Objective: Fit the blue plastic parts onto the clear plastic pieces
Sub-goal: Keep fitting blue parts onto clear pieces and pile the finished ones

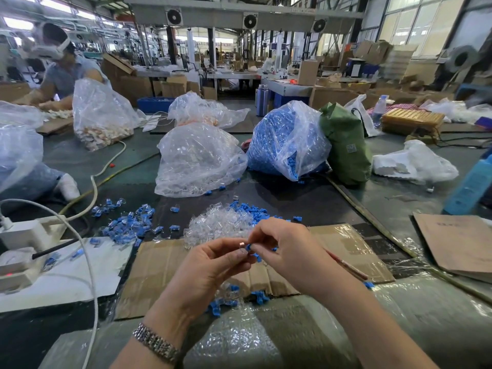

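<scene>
Landmark: the flattened cardboard sheet [170, 265] lying on the table [399, 203].
Left hand [210, 265]: raised above the cardboard, fingers curled, thumb and forefinger pinching a small clear plastic piece [242, 245].
Right hand [287, 249]: also above the cardboard, fingertips pinching a blue plastic part [249, 247] that meets the clear piece; whether it is fully seated is hard to tell at this size.
Clear heap [218, 225]: loose clear pieces piled at the cardboard's far edge.
Blue heap [253, 210]: loose blue parts just beyond the clear heap.
Finished pieces [127, 225]: blue-and-clear units scattered off the cardboard's far left corner.
Blue bag [287, 139]: well beyond the cardboard, full of blue parts.
Clear bag [197, 161]: beside the blue bag, to its left.
Wristwatch [157, 343]: metal band on the left wrist, nearer than the cardboard.
</scene>
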The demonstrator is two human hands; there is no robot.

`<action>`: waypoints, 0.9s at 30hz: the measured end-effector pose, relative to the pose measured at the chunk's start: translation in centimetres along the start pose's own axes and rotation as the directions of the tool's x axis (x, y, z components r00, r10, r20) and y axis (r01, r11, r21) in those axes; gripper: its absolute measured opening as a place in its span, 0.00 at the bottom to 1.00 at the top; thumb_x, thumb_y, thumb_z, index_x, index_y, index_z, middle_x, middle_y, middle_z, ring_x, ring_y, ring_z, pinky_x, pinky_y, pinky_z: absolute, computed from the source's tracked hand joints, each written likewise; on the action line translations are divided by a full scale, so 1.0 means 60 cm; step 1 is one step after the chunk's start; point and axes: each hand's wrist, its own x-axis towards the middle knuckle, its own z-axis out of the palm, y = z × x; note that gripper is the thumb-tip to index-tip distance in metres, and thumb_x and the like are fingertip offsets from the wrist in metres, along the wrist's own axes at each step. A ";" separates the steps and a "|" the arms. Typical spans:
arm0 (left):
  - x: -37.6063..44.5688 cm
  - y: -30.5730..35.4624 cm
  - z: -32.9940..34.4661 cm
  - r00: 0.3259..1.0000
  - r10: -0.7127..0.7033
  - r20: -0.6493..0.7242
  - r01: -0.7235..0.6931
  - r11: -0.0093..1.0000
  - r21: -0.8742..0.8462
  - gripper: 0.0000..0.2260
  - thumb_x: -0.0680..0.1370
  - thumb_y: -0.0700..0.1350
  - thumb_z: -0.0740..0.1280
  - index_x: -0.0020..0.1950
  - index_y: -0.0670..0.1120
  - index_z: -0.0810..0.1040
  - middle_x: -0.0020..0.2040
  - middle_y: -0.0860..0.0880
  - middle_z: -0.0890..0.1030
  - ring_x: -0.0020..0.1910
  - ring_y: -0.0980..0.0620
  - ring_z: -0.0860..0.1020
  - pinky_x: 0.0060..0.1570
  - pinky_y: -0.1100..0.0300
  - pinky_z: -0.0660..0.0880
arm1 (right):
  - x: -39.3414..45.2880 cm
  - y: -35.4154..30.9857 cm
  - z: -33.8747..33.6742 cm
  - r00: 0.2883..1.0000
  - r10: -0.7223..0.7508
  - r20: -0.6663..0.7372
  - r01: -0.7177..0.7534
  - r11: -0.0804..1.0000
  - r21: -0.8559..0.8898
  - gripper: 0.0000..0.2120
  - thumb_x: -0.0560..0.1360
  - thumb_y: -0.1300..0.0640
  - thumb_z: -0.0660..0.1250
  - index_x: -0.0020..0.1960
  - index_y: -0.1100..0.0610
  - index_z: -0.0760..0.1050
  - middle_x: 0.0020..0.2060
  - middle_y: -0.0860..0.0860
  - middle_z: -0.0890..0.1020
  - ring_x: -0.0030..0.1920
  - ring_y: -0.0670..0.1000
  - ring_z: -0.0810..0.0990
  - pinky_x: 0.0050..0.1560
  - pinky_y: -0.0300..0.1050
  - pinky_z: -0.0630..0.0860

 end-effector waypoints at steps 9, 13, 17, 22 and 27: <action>-0.006 -0.002 -0.008 0.998 0.062 -0.028 -0.060 0.994 0.087 0.15 0.68 0.40 0.77 0.53 0.38 0.85 0.54 0.35 0.85 0.52 0.41 0.85 0.51 0.57 0.82 | 0.001 -0.008 0.005 0.999 -0.015 0.032 0.016 0.999 -0.052 0.02 0.78 0.58 0.70 0.50 0.52 0.80 0.43 0.44 0.81 0.45 0.44 0.79 0.50 0.42 0.76; -0.007 -0.006 -0.014 0.996 0.070 -0.046 -0.069 0.997 0.030 0.13 0.70 0.37 0.76 0.54 0.37 0.85 0.55 0.35 0.84 0.52 0.41 0.85 0.51 0.57 0.82 | 0.003 0.019 -0.006 0.988 0.143 0.055 -0.150 0.979 0.140 0.04 0.78 0.53 0.71 0.52 0.47 0.78 0.42 0.41 0.82 0.45 0.40 0.81 0.49 0.33 0.76; -0.005 -0.005 -0.019 0.995 0.080 -0.066 -0.083 0.996 -0.033 0.10 0.73 0.33 0.71 0.53 0.35 0.85 0.55 0.33 0.84 0.50 0.42 0.85 0.48 0.58 0.83 | 0.002 0.098 -0.018 0.854 0.519 -0.041 -0.507 0.811 -0.291 0.19 0.78 0.42 0.69 0.62 0.52 0.74 0.58 0.50 0.76 0.57 0.49 0.77 0.56 0.43 0.74; -0.001 -0.007 -0.028 0.993 0.065 -0.096 -0.075 0.992 -0.102 0.12 0.74 0.31 0.70 0.56 0.31 0.82 0.55 0.31 0.83 0.49 0.41 0.85 0.47 0.58 0.83 | -0.006 0.149 -0.002 0.735 0.678 0.003 -0.549 0.599 -0.583 0.20 0.76 0.41 0.69 0.57 0.56 0.77 0.55 0.55 0.80 0.51 0.56 0.77 0.48 0.47 0.73; 0.004 -0.009 -0.038 0.989 0.070 -0.133 -0.091 0.983 -0.160 0.10 0.74 0.32 0.70 0.55 0.34 0.84 0.56 0.32 0.83 0.51 0.42 0.85 0.48 0.57 0.83 | 0.003 0.139 -0.007 0.741 0.670 -0.047 -0.607 0.637 -0.475 0.10 0.77 0.52 0.66 0.40 0.55 0.72 0.36 0.51 0.76 0.36 0.51 0.74 0.31 0.45 0.65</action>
